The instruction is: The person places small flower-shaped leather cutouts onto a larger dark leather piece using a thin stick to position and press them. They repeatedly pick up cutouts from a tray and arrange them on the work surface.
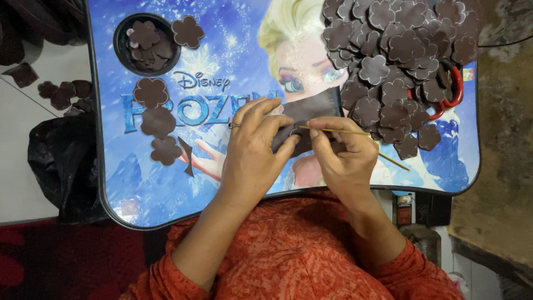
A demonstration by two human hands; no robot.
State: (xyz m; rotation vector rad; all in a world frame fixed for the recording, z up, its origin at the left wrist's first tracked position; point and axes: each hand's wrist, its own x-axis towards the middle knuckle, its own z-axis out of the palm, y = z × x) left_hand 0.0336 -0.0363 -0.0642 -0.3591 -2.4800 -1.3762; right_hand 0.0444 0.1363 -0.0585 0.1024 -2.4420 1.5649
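Left hand (252, 147) palm-down, fingers curled in a grip, right hand (344, 153) close beside — fingers pinched shut

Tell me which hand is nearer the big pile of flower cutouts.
Right. The right hand sits just below-left of the pile, nearly touching it; the left hand lies farther left, beyond the dark sheet.

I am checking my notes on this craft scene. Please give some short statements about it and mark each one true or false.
1. The right hand holds a thin stick. True.
2. The left hand wears a ring. True.
3. The big pile of flower cutouts lies at the tray's left. False: it lies at the right.
4. The round cup hole is empty. False: cutouts lie in it.
5. Both hands touch a dark sheet. True.
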